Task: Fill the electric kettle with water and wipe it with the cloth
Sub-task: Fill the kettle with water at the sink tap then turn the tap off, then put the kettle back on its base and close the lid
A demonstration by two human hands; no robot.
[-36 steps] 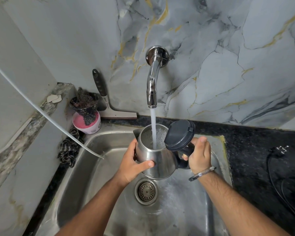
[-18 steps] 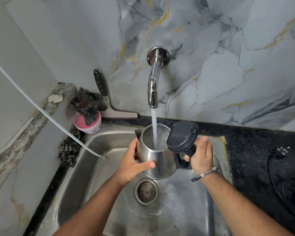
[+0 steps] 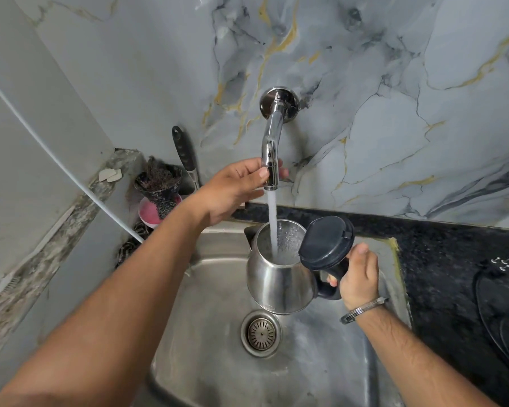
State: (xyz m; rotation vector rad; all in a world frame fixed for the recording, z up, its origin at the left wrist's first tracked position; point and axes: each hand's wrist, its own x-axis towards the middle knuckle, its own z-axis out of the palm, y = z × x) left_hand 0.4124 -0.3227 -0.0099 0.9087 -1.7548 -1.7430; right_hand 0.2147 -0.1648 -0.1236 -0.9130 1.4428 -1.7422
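Over the sink (image 3: 218, 289), left hand (image 3: 232, 189), off the kettle (image 3: 276, 286) now, is pinching the tap (image 3: 269, 160), likely shutting it; right hand (image 3: 357, 277) is gripping the handle (image 3: 332, 277).

the electric kettle (image 3: 279, 284) is a rounded stainless-steel pot with a black handle, upright and held clear of the sink (image 3: 218, 271) floor, directly above the drain (image 3: 261, 333). its dark round lid (image 3: 325, 243) is flipped open and stands up on the handle side. a stream of water (image 3: 272, 218) falls straight into the open mouth, where the water inside bubbles. its spout points toward the back left corner of the sink.
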